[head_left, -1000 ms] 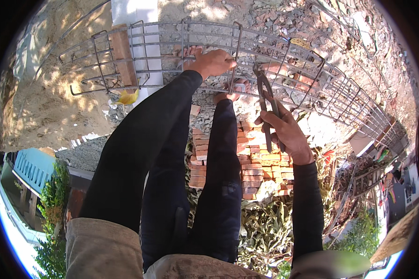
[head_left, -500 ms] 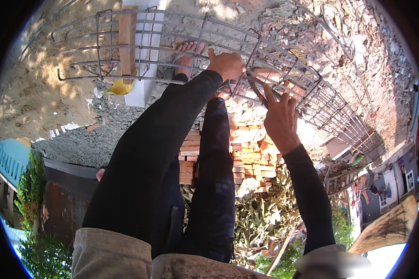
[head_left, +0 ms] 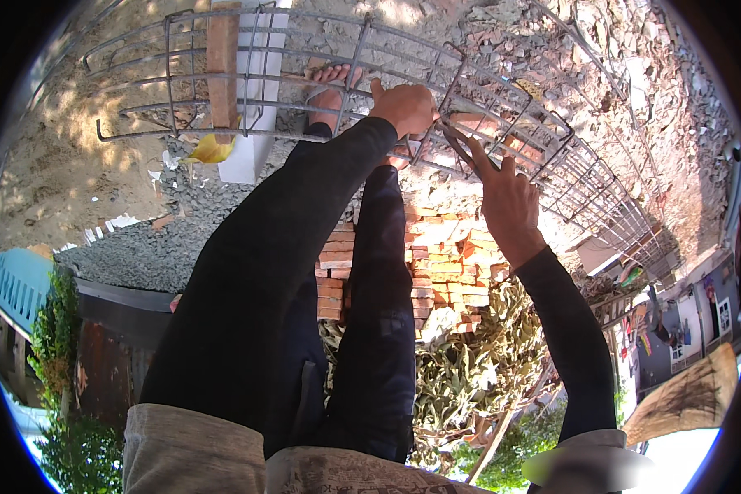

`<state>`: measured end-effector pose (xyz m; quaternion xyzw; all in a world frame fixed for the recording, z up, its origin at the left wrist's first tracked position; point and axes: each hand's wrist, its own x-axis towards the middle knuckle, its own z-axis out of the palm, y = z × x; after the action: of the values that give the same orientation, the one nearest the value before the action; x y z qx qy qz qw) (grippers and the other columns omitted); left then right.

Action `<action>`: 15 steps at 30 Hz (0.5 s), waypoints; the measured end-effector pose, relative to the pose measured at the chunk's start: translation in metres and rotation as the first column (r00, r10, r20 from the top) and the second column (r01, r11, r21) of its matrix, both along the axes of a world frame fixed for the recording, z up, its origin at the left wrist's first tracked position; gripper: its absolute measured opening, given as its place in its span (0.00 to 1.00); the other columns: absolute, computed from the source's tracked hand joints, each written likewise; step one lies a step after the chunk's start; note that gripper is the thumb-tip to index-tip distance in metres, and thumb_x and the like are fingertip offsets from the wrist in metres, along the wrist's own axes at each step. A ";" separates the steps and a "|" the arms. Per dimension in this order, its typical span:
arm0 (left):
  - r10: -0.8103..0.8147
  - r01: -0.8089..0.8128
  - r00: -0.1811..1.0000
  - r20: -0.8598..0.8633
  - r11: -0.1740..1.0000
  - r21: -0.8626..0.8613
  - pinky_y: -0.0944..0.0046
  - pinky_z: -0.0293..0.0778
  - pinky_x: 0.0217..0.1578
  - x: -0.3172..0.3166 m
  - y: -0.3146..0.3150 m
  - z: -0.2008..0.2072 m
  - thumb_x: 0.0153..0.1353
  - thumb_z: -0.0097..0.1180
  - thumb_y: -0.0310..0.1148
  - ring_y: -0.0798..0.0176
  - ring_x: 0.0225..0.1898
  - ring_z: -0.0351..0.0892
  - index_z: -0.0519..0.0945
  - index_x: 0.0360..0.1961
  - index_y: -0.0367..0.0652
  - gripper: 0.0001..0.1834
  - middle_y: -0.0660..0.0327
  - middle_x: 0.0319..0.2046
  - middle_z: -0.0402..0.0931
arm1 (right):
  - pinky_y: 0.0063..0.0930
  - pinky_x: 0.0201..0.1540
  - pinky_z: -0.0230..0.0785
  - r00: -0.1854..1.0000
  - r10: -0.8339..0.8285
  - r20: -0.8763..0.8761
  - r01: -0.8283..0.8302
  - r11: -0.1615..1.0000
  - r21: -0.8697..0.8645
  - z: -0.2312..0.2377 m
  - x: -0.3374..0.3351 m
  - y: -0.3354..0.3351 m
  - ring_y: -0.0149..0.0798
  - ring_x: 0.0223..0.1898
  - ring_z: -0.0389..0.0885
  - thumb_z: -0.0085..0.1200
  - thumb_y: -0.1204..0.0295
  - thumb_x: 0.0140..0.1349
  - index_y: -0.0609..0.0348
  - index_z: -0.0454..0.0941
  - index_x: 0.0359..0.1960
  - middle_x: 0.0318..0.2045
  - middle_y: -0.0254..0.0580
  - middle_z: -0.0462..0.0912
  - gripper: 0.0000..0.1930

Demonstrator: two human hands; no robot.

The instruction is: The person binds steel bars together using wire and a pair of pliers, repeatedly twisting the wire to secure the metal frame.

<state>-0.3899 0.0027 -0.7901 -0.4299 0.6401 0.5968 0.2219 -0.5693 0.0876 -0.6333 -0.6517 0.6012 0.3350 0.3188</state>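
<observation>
A long rebar cage [head_left: 305,88] of grey steel bars and square stirrups stretches across the upper view, bending down toward the right. My left hand [head_left: 403,109] is closed at its near bars beside a stirrup; whatever its fingertips pinch is too small to make out. In my right hand [head_left: 512,206] is a pair of dark pincers [head_left: 459,150], gripped by the handles. Their jaws meet the cage just right of my left fingertips, where a stirrup crosses a bar. The index finger lies along one handle.
Under the cage's left part stand a wooden piece [head_left: 221,74] and a white block [head_left: 251,148], with a yellow leaf [head_left: 212,149] beside them. My feet are below the cage. Stacked red bricks [head_left: 449,267], dry leaves [head_left: 461,383] and grey gravel [head_left: 169,259] lie nearer.
My right hand has shifted slightly right and down and turned with the pincers, whose jaws stay at the same joint. My left hand has barely moved.
</observation>
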 end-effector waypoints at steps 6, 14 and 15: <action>0.005 -0.005 1.000 -0.020 1.000 -0.006 0.18 0.53 0.60 -0.006 -0.001 0.001 0.56 0.61 0.40 0.36 0.49 0.83 0.88 0.35 0.39 0.15 0.41 0.40 0.85 | 0.29 0.26 0.76 0.083 -0.982 -0.170 0.609 -0.085 0.788 -0.010 -0.033 -0.022 0.29 0.25 0.80 0.57 0.53 0.70 0.59 0.68 0.63 0.28 0.35 0.77 0.28; 0.045 -0.051 0.997 -0.062 0.993 -0.103 0.12 0.45 0.57 -0.002 0.008 -0.001 0.49 0.60 0.34 0.37 0.46 0.84 0.89 0.32 0.45 0.11 0.44 0.35 0.85 | 0.49 0.37 0.77 0.961 -0.226 0.157 0.218 0.974 0.068 0.019 -0.021 -0.013 0.59 0.32 0.86 0.64 0.65 0.55 0.60 0.68 0.63 0.39 0.53 0.82 0.33; 0.040 -0.043 0.998 -0.046 0.996 -0.082 0.13 0.44 0.58 -0.002 0.009 0.000 0.49 0.60 0.34 0.37 0.46 0.84 0.89 0.32 0.47 0.10 0.45 0.35 0.85 | 0.51 0.37 0.77 0.989 -0.057 0.140 0.073 0.991 -0.112 0.021 -0.019 -0.016 0.60 0.33 0.85 0.63 0.65 0.58 0.61 0.69 0.59 0.39 0.53 0.83 0.29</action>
<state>-0.3915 0.0117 -0.7900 -0.4388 0.6599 0.5836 0.1773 -0.5887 0.0718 -0.6120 -0.6705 0.6177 0.2434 0.3312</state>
